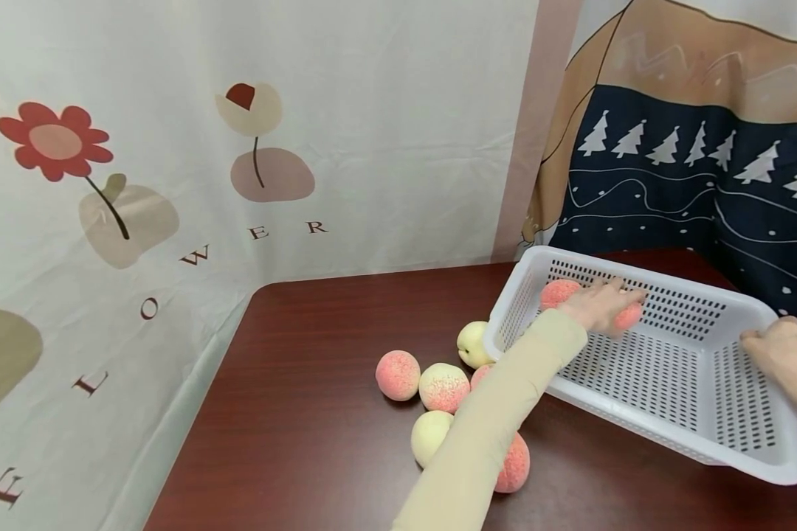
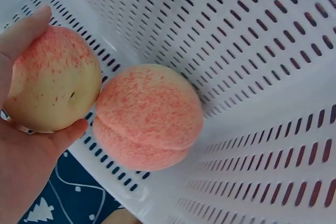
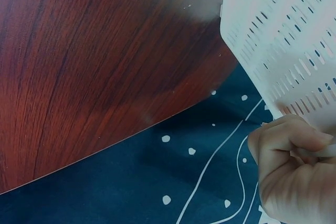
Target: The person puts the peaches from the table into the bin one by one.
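Observation:
A white perforated plastic basket stands at the right of the table, tilted across its corner. My left hand reaches inside it and grips a pink and cream peach between thumb and fingers. Right beside that one, a pinker peach lies in the basket's corner, also showing past the hand in the head view. My right hand grips the basket's right rim, its fingers curled round the edge in the right wrist view.
On the dark red wooden table, several more peaches, such as a pink one and a pale one, lie left of the basket. My left sleeve covers part of them. Printed curtains hang behind the table.

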The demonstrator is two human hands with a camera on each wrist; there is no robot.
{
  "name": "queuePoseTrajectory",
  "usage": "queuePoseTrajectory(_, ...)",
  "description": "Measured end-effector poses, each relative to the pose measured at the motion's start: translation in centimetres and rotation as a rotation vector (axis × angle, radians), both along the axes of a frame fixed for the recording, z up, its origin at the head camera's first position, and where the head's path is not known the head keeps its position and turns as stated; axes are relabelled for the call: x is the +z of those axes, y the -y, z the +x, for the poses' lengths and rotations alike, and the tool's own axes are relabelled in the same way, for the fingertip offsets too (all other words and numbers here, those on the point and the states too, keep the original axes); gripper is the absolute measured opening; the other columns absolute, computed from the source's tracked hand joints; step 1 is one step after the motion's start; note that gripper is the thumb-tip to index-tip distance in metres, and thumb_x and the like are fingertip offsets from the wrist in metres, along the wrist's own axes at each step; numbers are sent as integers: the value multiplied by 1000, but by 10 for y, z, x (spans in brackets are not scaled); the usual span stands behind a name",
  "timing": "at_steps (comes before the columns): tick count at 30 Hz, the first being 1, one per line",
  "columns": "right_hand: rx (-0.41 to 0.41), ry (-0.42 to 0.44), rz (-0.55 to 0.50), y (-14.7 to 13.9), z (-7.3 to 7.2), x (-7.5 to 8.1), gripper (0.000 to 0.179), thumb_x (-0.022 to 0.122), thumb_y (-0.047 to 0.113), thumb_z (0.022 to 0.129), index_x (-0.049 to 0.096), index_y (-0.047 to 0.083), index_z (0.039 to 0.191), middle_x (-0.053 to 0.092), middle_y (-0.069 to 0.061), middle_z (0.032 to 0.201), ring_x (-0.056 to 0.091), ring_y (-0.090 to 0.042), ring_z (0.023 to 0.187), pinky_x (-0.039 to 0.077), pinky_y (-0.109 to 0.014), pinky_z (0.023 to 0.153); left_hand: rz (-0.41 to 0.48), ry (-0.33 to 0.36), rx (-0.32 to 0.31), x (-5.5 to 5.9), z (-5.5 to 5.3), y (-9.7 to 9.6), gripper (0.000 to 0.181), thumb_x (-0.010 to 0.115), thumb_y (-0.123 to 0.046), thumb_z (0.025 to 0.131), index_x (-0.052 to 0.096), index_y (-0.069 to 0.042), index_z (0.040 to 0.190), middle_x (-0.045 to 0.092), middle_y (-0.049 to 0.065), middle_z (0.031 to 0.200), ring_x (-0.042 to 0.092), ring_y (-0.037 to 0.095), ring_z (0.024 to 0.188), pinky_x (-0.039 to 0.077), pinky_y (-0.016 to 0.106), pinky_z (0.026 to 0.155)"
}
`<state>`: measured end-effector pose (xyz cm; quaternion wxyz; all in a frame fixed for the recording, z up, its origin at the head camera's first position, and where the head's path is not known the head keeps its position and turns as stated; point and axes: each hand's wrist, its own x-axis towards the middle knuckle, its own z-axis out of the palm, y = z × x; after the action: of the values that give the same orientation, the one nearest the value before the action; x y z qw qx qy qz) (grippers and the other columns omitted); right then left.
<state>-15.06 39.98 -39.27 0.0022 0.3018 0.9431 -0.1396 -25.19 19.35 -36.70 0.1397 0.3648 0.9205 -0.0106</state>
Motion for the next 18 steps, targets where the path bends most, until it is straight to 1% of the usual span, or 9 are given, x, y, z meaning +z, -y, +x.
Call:
queuePoseTrajectory(4, -2, -12, -9, 0, 0, 0, 57, 31, 16, 92, 25, -34, 117, 40, -34, 70, 56, -30, 45, 48, -32, 40, -25, -52, -30, -2, -1, 0, 78, 68, -42, 85, 20, -48, 146, 13, -17, 157, 15, 8, 146, 25, 23, 115)
queuePoseTrajectory(7, 2, -10, -15, 1, 1, 1, 57, 31, 16, 93, 24, -34, 118, 41, -34, 69, 56, -30, 45, 48, -32, 40, -48, -98, -58, -3, -1, 0, 78, 67, -41, 85, 20, -47, 146, 15, -18, 157, 18, 7, 144, 26, 23, 114)
queuePoseTrajectory(9, 2, -6, -19, 2, 1, 2, 58, 31, 17, 94, 23, -34, 120, 41, -33, 69, 56, -30, 45, 48, -32, 41, -65, -112, -66, -4, -1, 0, 78, 67, -38, 86, 19, -47, 147, 15, -17, 157, 18, 7, 143, 27, 24, 114)
queuePoseTrajectory(13, 7, -6, -21, 3, 2, 3, 58, 31, 17, 94, 23, -34, 119, 42, -33, 68, 56, -30, 46, 48, -32, 41, -86, -115, -52, -5, -1, 0, 67, 56, -26, 95, 20, -48, 146, 11, -15, 159, 14, 10, 146, 23, 26, 116)
queuePoseTrajectory(16, 8, -8, -18, 3, 2, 2, 58, 31, 17, 94, 23, -35, 119, 41, -33, 69, 56, -30, 46, 48, -32, 41, -77, -122, -37, -5, -3, 1, 61, 49, -17, 98, 25, -47, 145, 14, -15, 158, 15, 9, 146, 23, 26, 117)
queuePoseTrajectory(18, 4, -4, -13, 2, 2, 2, 58, 31, 17, 94, 23, -35, 119, 41, -34, 70, 56, -30, 46, 48, -32, 40, -72, -135, -37, -5, -4, 1, 60, 48, -15, 99, 27, -46, 145, 17, -15, 158, 18, 8, 146, 25, 26, 116)
